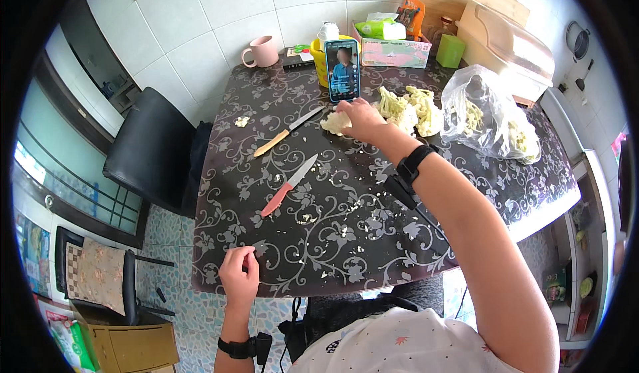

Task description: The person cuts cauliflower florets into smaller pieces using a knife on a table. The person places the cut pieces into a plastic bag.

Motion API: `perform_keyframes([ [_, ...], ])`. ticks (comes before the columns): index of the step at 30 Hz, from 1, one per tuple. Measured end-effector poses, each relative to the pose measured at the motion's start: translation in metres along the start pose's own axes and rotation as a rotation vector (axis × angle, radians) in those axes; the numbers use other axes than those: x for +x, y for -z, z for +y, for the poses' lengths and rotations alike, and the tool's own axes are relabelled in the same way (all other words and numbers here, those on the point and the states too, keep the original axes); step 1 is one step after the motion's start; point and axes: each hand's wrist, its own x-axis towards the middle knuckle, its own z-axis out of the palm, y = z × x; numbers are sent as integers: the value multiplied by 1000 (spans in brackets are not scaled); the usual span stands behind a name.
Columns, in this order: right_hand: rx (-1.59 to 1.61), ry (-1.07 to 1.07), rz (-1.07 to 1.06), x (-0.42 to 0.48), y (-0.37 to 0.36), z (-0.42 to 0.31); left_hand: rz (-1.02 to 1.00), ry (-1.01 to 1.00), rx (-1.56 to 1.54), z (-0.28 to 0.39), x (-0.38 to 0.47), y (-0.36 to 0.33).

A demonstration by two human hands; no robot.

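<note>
My right hand [363, 119] reaches over the far side of the table, its fingers and thumb around a piece of cauliflower [333, 123]. Other cauliflower pieces [424, 110] with pale green stalks lie just right of it. My left hand [240, 273] rests loosely curled at the table's near edge, with nothing seen in it. Ahead of it lies a knife with a pink handle [277, 200], blade pointing away. A second knife with a yellow handle [271, 143] lies farther back. A clear plastic bag [486, 118] with more cauliflower in it sits on the right.
Cauliflower crumbs are scattered across the patterned tabletop [359, 268]. A phone [343, 72] leans upright against a yellow container [319, 62]. Along the wall stand a pink mug [262, 52], a box [394, 53] with packets and a lidded bin [504, 48]. A black chair [150, 148] is at left.
</note>
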Motion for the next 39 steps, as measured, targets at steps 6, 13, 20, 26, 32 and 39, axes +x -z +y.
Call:
perform_keyframes([
  [6,143,167,106,-38,1,7,20,-38,38,-2,-1,0],
  [13,375,173,133,-106,15,-1,11,-41,35,-6,-3,-1],
  [20,532,156,28,-163,33,-7,-49,29,-117,10,9,-5],
  [26,327,39,-20,-199,44,11,-279,-106,35,47,50,-16],
  [32,258,-197,140,-234,54,63,-460,-204,321,48,105,-39],
  [39,291,-238,207,-255,64,98,-450,-250,495,38,120,-73],
])
